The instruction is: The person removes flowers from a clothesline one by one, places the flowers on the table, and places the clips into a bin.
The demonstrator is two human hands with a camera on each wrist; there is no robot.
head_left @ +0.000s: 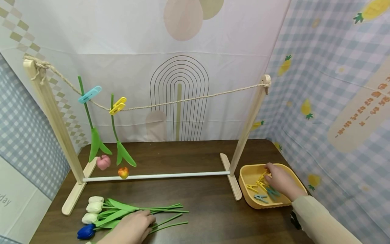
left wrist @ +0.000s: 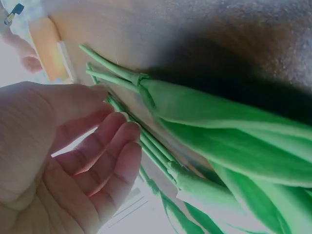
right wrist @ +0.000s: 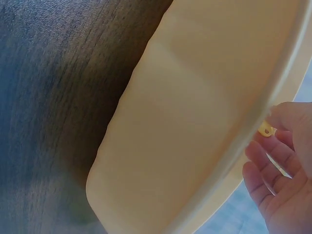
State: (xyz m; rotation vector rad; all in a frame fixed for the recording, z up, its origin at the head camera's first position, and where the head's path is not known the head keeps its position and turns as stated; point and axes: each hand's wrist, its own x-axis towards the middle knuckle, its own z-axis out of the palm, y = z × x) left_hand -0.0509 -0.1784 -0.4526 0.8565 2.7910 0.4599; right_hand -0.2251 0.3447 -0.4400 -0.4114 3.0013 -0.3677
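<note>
My left hand (head_left: 136, 226) is over the artificial tulips lying on the table, its fingers loosely bent beside the green stems (head_left: 164, 209) with nothing between them. The bunch has several white tulip heads (head_left: 94, 207) and a blue tulip (head_left: 86, 231). Inside the yellow tray (head_left: 248, 171), my right hand (head_left: 281, 181) pinches a yellow clothespin (right wrist: 265, 129) between thumb and index finger. More yellow clothespins (head_left: 251, 188) and blue-green clothespins (head_left: 272, 192) lie around it. On the rope (head_left: 182, 100), a blue clothespin (head_left: 90, 94) holds a pink tulip (head_left: 103, 162) and a yellow clothespin (head_left: 117, 106) an orange-yellow tulip (head_left: 123, 173), both heads down.
A wooden rack stands on the dark table (head_left: 207, 217), with a left post (head_left: 56, 118), a right post (head_left: 248, 128) and a white crossbar (head_left: 170, 176) low between them. The tray is just right of the rack's right foot (head_left: 231, 179). Printed cloth surrounds the table.
</note>
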